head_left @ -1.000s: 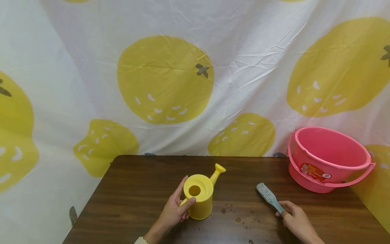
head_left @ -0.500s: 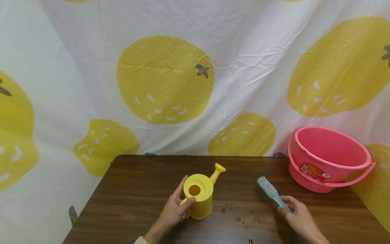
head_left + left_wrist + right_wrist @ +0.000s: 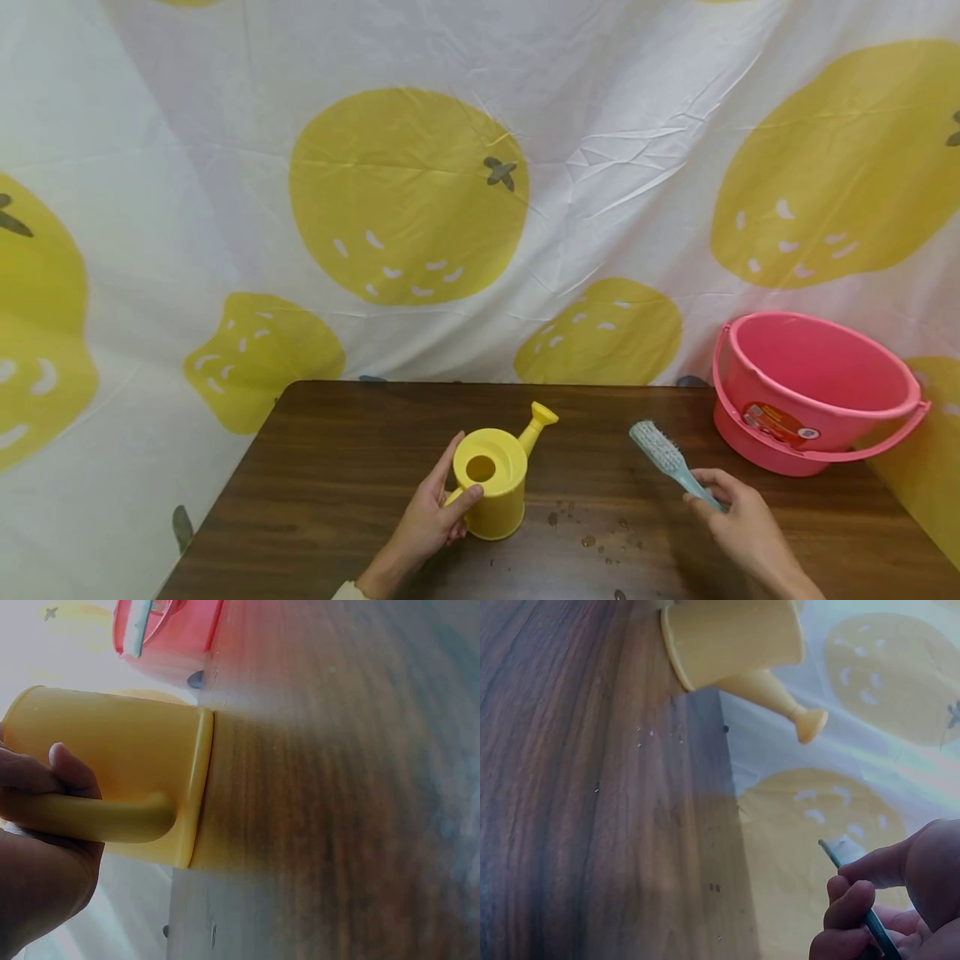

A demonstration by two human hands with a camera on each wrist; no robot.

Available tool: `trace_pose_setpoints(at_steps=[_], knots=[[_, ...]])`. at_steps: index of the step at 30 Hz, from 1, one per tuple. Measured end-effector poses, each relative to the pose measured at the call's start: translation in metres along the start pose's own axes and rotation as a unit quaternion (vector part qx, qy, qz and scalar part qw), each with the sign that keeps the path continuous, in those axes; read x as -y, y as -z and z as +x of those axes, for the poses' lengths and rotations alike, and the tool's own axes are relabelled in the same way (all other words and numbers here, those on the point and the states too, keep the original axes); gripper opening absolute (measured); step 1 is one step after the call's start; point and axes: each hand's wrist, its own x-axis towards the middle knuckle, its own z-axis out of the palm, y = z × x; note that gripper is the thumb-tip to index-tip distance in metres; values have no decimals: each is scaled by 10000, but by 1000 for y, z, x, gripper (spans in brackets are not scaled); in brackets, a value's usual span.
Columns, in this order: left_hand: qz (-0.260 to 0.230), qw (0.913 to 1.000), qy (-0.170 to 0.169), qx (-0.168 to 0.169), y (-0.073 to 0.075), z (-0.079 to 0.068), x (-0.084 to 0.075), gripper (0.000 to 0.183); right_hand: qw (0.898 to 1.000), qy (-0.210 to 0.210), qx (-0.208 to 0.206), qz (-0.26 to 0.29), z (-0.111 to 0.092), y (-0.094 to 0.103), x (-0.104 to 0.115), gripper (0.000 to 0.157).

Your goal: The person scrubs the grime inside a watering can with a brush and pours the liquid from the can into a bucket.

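Observation:
A yellow watering can [image 3: 501, 510] stands upright on the table, its spout pointing to the back right. My left hand [image 3: 426, 510] grips its handle, thumb over the top near the rim; in the left wrist view the fingers wrap the handle [image 3: 97, 817]. On the right, my right hand [image 3: 750, 527] holds a pale blue brush [image 3: 660, 447] by its handle, the bristled head angled up and left. The right wrist view shows the thin handle [image 3: 881, 936] between thumb and fingers, with most of the brush hidden by the hand.
A pink bucket [image 3: 810, 429] with its carrying handle lowered stands at the back right of the brown wooden table [image 3: 337, 467]. Water drops [image 3: 588, 541] dot the tabletop between the hands. A white sheet [image 3: 600, 208] printed with yellow fruit hangs behind.
My right hand has lifted a little and shifted slightly right, tilting the brush so its bristles show more. The left hand and the watering can stay in place.

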Motion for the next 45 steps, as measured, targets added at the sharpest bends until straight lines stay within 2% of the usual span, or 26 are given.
trace_pose_setpoints(at_steps=[5,15,24,37,45], knots=[[-21,10000,9,12,0,0,0,82,9999,111,-25,-91,-1,2,7,38],[-38,9999,93,32,1,0,1,82,9999,49,132,-98,-2,5,16,40],[-94,9999,35,119,1,0,2,82,9997,58,201,-141,-3,6,22,41],[-21,10000,-24,-30,-2,-1,1,79,9992,338,195,-34,-5,4,35,34],[48,9999,-145,58,-5,-2,-2,81,9989,389,262,79,-6,4,41,32]])
